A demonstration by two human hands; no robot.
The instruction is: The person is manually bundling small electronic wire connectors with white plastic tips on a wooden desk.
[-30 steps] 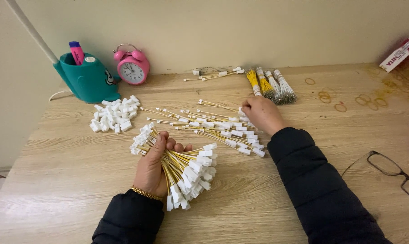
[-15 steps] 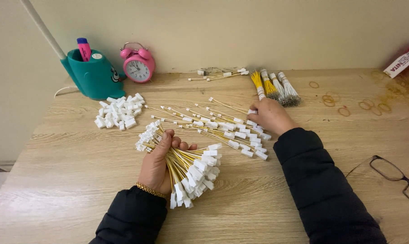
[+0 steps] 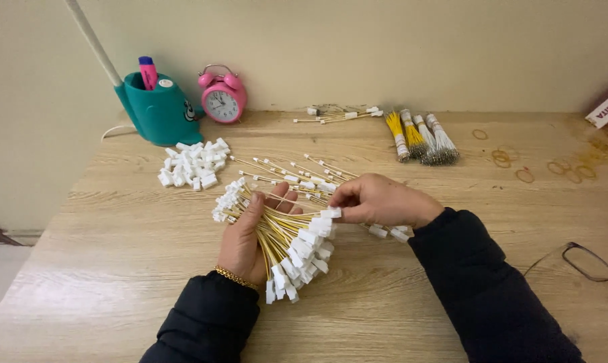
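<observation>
My left hand (image 3: 250, 235) is closed around a thick bundle of yellow wires (image 3: 277, 232), each wire with a small white connector at both ends. The bundle lies across my palm, the fingers wrapped over it, so one group of white ends sticks out near my fingertips at the upper left and the other group fans out toward the lower right, above the wooden table (image 3: 115, 269). My right hand (image 3: 378, 200) is just beside the bundle; its thumb and first finger are pinched together on one white connector (image 3: 331, 213) at the end of a single wire, and this connector touches the top of the fanned ends. (I cannot tell if that wire is already inside the bundle or only against it.)

Behind my hands, more loose wires (image 3: 297, 173) of the same kind lie spread on the table, partly hidden by my right hand. To the left of them there is a small heap of white connectors (image 3: 193, 165). Further back stand a teal pen holder (image 3: 157, 111) with a pink marker in it and, just beside it, a pink alarm clock (image 3: 222, 97). Near the wall lie tied bunches of yellow and white wires (image 3: 421, 138). Some rubber bands (image 3: 525, 175) are scattered at the right, and black glasses (image 3: 596, 269) lie near my right sleeve.
</observation>
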